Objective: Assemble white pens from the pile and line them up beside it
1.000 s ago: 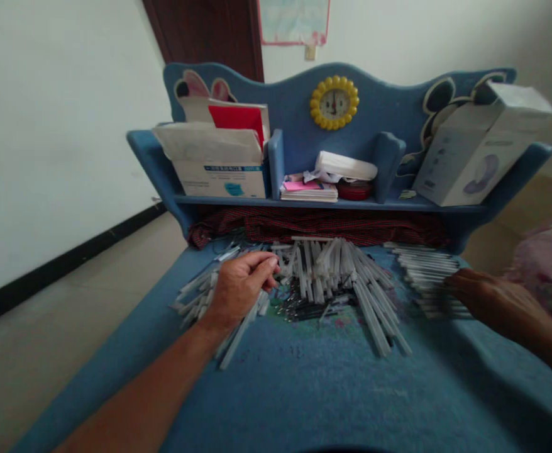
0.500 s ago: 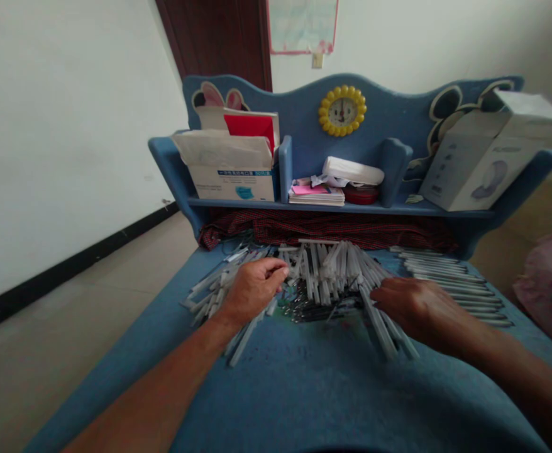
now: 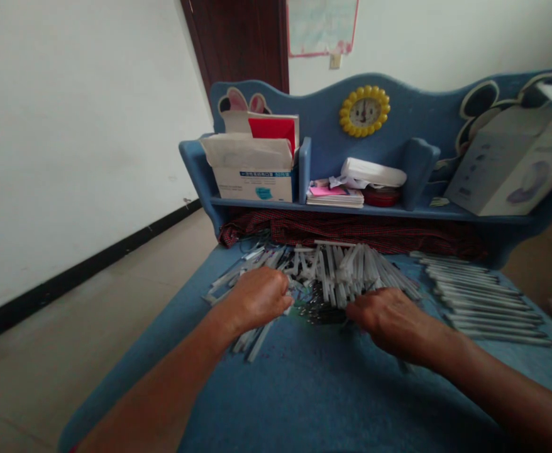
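Observation:
A heap of white pen barrels (image 3: 346, 270) lies across the middle of the blue desk (image 3: 314, 390). A small cluster of dark thin parts (image 3: 323, 308) sits in front of the heap. My left hand (image 3: 259, 299) rests knuckles up on the left part of the heap, fingers curled round something I cannot make out. My right hand (image 3: 386, 318) lies just right of the dark parts, fingers curled down onto the heap's front edge. A neat row of white pens (image 3: 481, 296) lies to the far right.
The desk's blue shelf (image 3: 370, 211) holds a white box of masks (image 3: 252, 170), a red book, a stack of notebooks (image 3: 335, 195), a red tin and a large white carton (image 3: 516, 163). A yellow clock (image 3: 364, 111) hangs on the back panel. Red checked cloth (image 3: 351, 226) lies under the shelf.
My right hand came in from the row of pens at the far right to the middle of the heap. My left hand dropped slightly and curled tighter. The view swung left.

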The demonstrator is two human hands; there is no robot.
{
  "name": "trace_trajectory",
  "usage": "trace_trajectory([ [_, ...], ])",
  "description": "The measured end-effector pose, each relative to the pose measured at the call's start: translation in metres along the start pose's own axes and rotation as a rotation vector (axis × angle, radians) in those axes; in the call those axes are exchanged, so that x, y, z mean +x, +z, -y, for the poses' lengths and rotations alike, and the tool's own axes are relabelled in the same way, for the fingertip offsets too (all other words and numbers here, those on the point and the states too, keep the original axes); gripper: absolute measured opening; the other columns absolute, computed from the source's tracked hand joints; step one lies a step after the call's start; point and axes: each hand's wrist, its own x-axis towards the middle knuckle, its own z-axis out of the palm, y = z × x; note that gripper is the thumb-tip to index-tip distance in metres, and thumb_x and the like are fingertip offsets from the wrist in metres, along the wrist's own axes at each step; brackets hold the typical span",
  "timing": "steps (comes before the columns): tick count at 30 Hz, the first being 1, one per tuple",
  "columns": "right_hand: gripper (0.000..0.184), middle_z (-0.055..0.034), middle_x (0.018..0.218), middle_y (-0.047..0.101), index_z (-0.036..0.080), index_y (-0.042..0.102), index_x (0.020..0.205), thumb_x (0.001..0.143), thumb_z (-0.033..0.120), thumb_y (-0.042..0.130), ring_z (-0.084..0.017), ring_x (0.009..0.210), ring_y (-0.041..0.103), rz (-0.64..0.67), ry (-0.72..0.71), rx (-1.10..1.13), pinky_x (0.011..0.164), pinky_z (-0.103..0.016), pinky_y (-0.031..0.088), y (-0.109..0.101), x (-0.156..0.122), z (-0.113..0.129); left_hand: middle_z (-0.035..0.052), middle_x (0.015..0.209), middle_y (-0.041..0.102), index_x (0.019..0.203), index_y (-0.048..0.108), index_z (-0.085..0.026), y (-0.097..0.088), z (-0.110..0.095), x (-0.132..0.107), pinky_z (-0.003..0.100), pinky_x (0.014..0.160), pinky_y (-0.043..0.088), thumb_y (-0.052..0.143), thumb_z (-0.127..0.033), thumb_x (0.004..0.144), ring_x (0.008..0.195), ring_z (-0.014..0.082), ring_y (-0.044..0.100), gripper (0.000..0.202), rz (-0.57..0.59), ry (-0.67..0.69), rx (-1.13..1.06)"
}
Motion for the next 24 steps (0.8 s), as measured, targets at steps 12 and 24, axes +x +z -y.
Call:
trace_trajectory([
  [12,0.017,-0.0042,0.07,0.068,0.016,0.058,0.082,0.08,0.002,0.048,-0.015,0.059,0.062,-0.062,-0.041,-0.052,0.051,-0.025,0.031,0.013,0.003,0.001,0.0185,0.078,0.069,0.065,0.067,-0.016,0.012,-0.005,-0.006,0.05,0.077,0.045,0.062,-0.021,0.069,0.086,0.0374,0.064,0.009,0.024,-0.045,-0.003],
  [24,0.016,-0.0053,0.068,0.065,0.015,0.059,0.078,0.081,0.004,0.049,-0.017,0.057,0.06,-0.062,-0.052,-0.082,0.049,-0.028,0.031,0.015,0.006,-0.001,0.0137,0.071,0.067,0.059,0.061,-0.017,0.008,-0.009,-0.005,0.038,0.07,0.044,0.057,-0.02,0.069,0.078,0.0312,0.063,0.011,0.036,-0.04,0.006],
])
